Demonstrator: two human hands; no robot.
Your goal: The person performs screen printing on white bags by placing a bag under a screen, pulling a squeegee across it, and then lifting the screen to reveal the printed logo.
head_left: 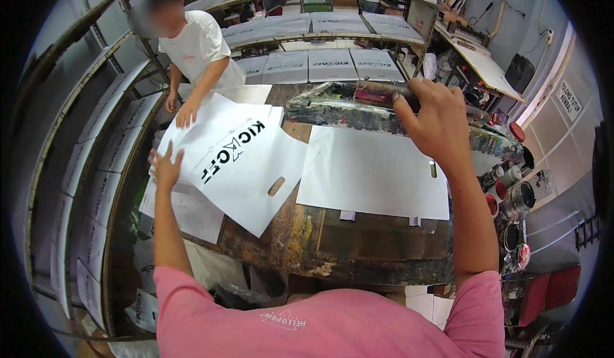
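Observation:
My left hand (166, 167) is at the left edge of a white carrier bag (246, 185) with black print and a cut-out handle, fingers spread against it. The bag lies slanted over other white sheets. My right hand (438, 112) is closed over the top edge of a long, ink-crusted printing screen frame (348, 116), thumb on the near side. The frame is tilted up at the table's far side. Below it, a blank white bag (374, 172) lies flat, its handle slot at the right.
A co-worker in a white shirt (201, 48) stands at the far left, one hand (187, 112) on the printed bag. Racks (96, 185) of printed bags line the left and back. Ink cans (517, 199) crowd the right. The stained wooden table (300, 230) has a worn front edge.

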